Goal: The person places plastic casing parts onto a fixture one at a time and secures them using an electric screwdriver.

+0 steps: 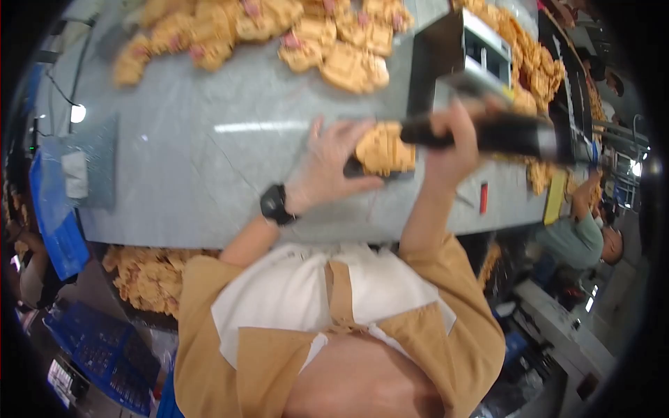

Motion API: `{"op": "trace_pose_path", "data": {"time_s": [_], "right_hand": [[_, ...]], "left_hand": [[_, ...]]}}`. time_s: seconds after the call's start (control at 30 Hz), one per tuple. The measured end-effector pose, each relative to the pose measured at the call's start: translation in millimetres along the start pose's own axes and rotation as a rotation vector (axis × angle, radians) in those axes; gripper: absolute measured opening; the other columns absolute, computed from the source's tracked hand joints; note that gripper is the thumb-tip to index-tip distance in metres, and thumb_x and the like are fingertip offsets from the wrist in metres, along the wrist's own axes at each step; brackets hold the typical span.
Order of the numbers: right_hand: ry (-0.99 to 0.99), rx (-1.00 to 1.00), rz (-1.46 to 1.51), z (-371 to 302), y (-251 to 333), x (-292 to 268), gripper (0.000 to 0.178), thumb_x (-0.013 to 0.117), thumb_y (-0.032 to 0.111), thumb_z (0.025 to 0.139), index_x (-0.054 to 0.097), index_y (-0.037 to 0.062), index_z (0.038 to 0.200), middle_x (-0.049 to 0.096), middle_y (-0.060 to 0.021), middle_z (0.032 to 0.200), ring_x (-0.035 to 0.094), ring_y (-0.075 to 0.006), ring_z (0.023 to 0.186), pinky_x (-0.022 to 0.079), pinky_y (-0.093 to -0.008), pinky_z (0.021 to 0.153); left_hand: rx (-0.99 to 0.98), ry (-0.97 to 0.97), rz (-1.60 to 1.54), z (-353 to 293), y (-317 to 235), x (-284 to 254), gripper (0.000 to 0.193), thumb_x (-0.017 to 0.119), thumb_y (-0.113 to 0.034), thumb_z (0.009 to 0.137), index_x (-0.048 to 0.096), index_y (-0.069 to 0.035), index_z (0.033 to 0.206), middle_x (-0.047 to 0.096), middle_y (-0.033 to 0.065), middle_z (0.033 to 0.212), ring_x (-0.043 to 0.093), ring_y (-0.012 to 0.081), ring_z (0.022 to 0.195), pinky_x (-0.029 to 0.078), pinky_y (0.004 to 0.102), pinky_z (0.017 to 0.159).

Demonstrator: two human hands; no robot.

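Note:
My left hand (326, 166), with a black watch on its wrist, lies on the grey table (195, 174) and holds a tan plush piece (385, 148) between thumb and spread fingers. A dark flat thing shows under the piece. My right hand (451, 143) is closed around the black handle of a long tool (502, 134), which lies across the piece's right edge and ends in a metal part on the right. Both forearms come up from my tan and white top at the lower edge.
Several tan plush pieces (306, 35) are heaped along the table's far side and behind a grey machine box (481, 49). A red marker (483, 198) and a yellow strip (555, 196) lie at the right. Another person (582, 237) works at the right. Blue crates (104, 355) stand lower left.

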State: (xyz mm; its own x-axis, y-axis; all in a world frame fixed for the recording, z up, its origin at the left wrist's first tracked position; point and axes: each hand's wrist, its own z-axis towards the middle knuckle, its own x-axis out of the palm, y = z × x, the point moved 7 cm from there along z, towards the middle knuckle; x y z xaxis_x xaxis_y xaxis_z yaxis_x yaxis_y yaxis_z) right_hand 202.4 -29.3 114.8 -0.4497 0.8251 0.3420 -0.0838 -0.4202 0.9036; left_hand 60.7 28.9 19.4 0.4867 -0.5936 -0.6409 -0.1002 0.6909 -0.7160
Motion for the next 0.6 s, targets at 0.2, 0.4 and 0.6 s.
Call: {"op": "trace_pose_path", "data": {"time_s": [0.2, 0.4, 0.6], "right_hand": [[-0.074, -0.241, 0.204, -5, 86, -64, 0.044, 0.048, 0.005, 0.077, 0.032, 0.0058, 0.119, 0.042, -0.0027, 0.065, 0.042, -0.0128, 0.052, 0.040, -0.0305, 0.058], [-0.121, -0.183, 0.328, 5, 82, -96, 0.042, 0.048, 0.004, 0.079, 0.036, 0.0057, 0.119, 0.040, -0.0013, 0.067, 0.041, -0.0122, 0.052, 0.038, -0.0296, 0.059], [-0.289, -0.140, 0.243, 12, 63, -130, 0.039, 0.048, 0.003, 0.080, 0.042, 0.0079, 0.118, 0.039, -0.0001, 0.068, 0.040, -0.0110, 0.055, 0.039, -0.0293, 0.060]], "left_hand": [[-0.319, 0.201, -0.254, 44, -3, 4, 0.068, 0.071, -0.028, 0.071, 0.040, -0.004, 0.127, 0.061, 0.0081, 0.088, 0.057, 0.0212, 0.091, 0.041, 0.0371, 0.083], [-0.418, -0.423, -1.259, -41, 6, -86, 0.060, 0.062, -0.029, 0.082, 0.037, -0.001, 0.129, 0.053, 0.0103, 0.112, 0.055, 0.0171, 0.102, 0.046, 0.0299, 0.088], [-0.503, -1.895, -1.462, -423, 115, -153, 0.039, 0.057, -0.021, 0.081, 0.050, 0.000, 0.113, 0.057, 0.0120, 0.102, 0.055, 0.0229, 0.092, 0.046, 0.0340, 0.084]]}}
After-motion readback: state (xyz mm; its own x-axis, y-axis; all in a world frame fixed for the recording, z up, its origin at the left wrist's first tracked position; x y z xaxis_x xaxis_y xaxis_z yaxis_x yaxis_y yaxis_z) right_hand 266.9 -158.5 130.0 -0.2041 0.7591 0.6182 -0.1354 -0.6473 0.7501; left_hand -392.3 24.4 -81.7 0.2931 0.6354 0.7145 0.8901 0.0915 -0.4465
